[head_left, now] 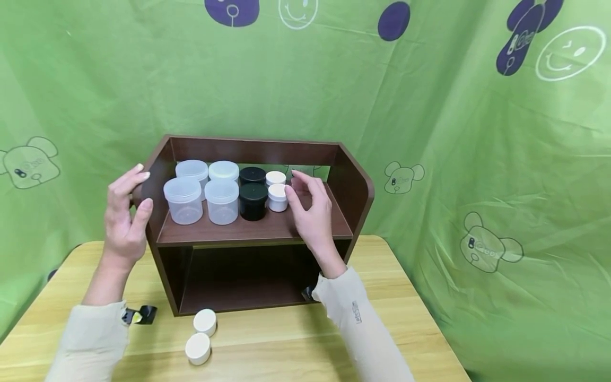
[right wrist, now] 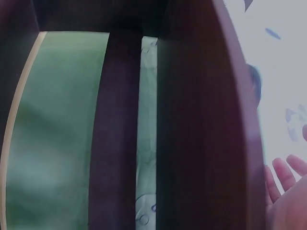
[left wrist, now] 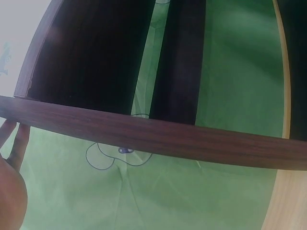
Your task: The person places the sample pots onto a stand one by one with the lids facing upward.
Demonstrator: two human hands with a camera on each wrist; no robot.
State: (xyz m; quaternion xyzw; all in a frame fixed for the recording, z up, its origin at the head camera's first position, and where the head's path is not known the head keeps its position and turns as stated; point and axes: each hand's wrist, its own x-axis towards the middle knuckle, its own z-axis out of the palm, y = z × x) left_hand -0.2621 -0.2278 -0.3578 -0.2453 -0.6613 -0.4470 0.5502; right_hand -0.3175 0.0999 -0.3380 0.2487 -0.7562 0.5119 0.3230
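Observation:
My left hand (head_left: pixel 125 217) rests against the outer side of the brown shelf's left side panel (head_left: pixel 157 175), fingers fairly straight. In the left wrist view, fingers (left wrist: pixel 20 143) touch that panel's edge. Over the upper board, my right hand (head_left: pixel 312 212) has thumb and fingers spread, with the thumb beside the front white jar (head_left: pixel 278 198); whether they touch is unclear. Behind that jar stands another white jar (head_left: pixel 276 179). To their left are two black jars (head_left: pixel 253 201), then several translucent tubs (head_left: pixel 223 201), in two rows. The right wrist view shows fingers (right wrist: pixel 284 175) beyond the board.
Two small white jars or lids (head_left: pixel 198 348) lie close together on the wooden table (head_left: pixel 267 345) before the shelf. The shelf's lower compartment (head_left: pixel 243 281) is open at the front. A green curtain (head_left: pixel 267 79) hangs behind and at the sides.

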